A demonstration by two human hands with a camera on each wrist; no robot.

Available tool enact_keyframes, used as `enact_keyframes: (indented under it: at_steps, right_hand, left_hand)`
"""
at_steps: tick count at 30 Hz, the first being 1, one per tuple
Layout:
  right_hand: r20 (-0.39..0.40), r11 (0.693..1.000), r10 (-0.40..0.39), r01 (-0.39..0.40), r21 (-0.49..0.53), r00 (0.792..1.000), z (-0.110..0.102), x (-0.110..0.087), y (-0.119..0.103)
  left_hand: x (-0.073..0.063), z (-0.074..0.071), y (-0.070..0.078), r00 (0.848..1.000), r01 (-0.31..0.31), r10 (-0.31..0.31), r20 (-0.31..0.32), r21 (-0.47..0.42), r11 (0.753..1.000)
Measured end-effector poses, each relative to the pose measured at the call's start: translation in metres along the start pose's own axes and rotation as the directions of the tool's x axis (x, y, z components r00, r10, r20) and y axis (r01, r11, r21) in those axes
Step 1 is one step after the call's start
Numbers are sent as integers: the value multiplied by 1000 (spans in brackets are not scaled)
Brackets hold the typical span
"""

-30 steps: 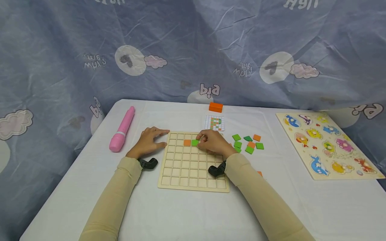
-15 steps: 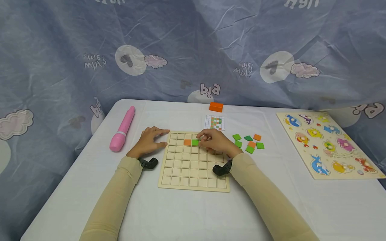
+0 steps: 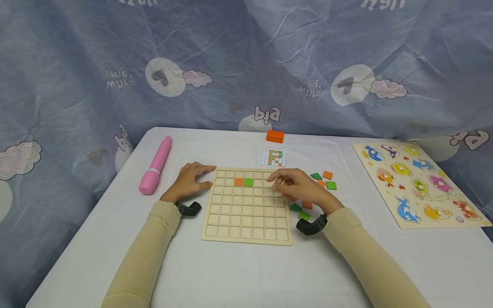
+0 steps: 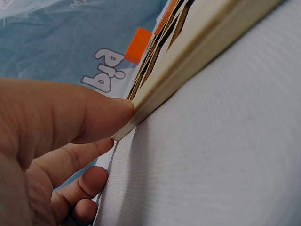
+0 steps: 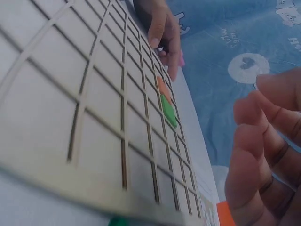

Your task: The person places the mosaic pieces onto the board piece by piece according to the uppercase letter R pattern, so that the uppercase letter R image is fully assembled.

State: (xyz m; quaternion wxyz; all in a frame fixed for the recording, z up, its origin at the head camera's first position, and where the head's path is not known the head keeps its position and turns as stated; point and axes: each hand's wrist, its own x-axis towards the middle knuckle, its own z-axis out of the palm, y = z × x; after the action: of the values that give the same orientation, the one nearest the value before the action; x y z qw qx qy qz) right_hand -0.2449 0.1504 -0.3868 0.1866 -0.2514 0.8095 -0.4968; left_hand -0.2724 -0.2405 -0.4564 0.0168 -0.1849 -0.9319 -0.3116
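On white-covered bench: gridded wooden board; orange tile and green tile side by side, second row from far edge. Left hand: thumb and index apart, touching left edge and far-left corner. Right hand: grip slack, fingers loosely bent, fingertips over board's far-right part. Loose tiles crowd right edge; wider gap onward to sea-animal puzzle board. Pink wand left, apart from left hand.
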Motion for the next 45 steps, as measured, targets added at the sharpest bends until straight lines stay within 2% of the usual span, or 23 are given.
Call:
enact_keyframes:
  at_steps: [10, 25, 32, 45]
  right_hand:
    - [-52, 995, -88, 86, -40, 995, -24, -52, 20]
    - [-120, 987, -127, 114, -112, 985, -51, -122, 59]
    - [-124, 984, -159, 148, -94, 979, -54, -135, 73]
    - [-100, 981, -195, 193, -27, 976, -56, -137, 90]
  left_hand:
    - [-1, -1, 1, 1000, 10, -10, 5, -21, 1000]
    - [-1, 1, 2, 1000, 6, -6, 1, -29, 1000]
    - [-1, 0, 3, 1000, 6, -6, 0, -25, 1000]
    - [0, 2, -2, 1000, 5, -5, -3, -24, 1000]
